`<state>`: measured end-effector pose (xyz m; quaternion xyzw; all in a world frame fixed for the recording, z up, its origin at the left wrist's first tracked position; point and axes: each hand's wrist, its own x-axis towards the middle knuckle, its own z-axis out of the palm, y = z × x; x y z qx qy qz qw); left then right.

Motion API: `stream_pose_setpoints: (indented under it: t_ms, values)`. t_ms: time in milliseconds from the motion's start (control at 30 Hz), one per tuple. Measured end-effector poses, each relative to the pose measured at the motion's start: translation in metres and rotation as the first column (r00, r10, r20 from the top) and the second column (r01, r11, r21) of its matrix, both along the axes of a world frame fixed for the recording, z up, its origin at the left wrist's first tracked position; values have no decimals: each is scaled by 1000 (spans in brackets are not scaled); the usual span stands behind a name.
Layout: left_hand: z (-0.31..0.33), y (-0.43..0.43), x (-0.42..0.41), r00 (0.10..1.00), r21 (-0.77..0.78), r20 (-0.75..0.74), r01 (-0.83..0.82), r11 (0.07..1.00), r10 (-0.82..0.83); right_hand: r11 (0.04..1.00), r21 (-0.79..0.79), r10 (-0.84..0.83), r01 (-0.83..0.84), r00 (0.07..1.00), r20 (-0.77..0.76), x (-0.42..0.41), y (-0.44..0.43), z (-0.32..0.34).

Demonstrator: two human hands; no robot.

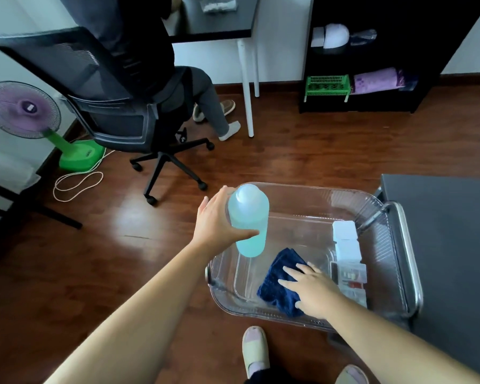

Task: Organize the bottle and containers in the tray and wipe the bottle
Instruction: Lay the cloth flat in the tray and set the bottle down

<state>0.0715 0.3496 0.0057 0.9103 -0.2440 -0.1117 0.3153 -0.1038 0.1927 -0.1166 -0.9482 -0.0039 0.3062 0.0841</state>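
Note:
A clear plastic tray (297, 189) rests on a metal-framed cart. My left hand (215, 223) grips a translucent bottle (250, 217) of pale blue-green liquid, upright over the tray's left side. A dark blue cloth (277, 281) lies crumpled on the tray floor. My right hand (311, 289) lies flat on the cloth with fingers spread. Two white containers (345, 241) stand along the tray's right wall, and a clear box (351, 278) with small items lies nearer to me.
The cart's chrome rail (412, 261) runs along the tray's right side, beside a dark surface (452, 245). A person sits in a black office chair (117, 106) at the far left. A purple and green fan (25, 112) and a black shelf (372, 65) stand further off.

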Motion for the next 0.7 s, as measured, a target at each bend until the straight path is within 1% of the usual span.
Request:
stream_pose_setpoints:
  t_ms: [133,233,300,433,500,633,700]
  values:
    - [-5,11,4,997,66,-71,6,998,-1,989,-89,-117,121,992,48,-6,13,-12]
    - [-11,11,2,992,7,-126,-8,1000,9,970,-117,-206,211,977,52,-1,16,-24]
    - [-14,9,3,989,-34,-144,-15,999,10,963,-114,-238,245,969,70,17,11,-31]
    - [-20,9,5,999,-26,-51,18,999,-19,952,-133,-265,275,960,88,70,-19,-39]
    - [-20,9,5,999,-33,-38,20,999,-21,938,-132,-314,320,947,65,86,-34,-41]
    - [-19,9,5,999,-14,-29,23,1000,-24,871,-83,-484,485,874,32,72,-31,-38]
    - [-17,8,5,1000,-3,-19,23,1000,-23,861,-54,-507,507,862,14,49,-14,-35]
